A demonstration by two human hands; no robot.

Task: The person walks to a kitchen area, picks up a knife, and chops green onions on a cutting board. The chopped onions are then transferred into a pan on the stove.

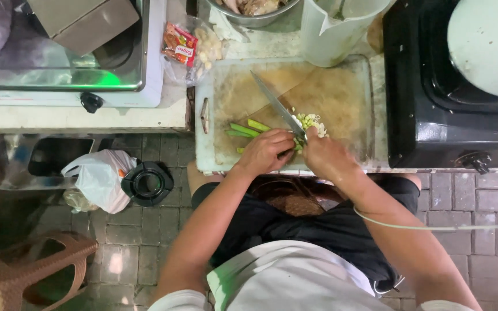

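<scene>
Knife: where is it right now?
In the head view, the knife lies slanted over the middle of the cutting board, handle in the right hand. Its blade is beside the green stalks held by the left hand.

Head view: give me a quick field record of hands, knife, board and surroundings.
left hand: pressing down green stalks on the board
right hand: gripping the knife, blade angled up-left
cut pieces: small pale-green pile beside the blade
cutting board: worn, stained, white rim
behind board: white jug, metal bowl, snack packet
right side: black stove
floor: white plastic bag
</scene>
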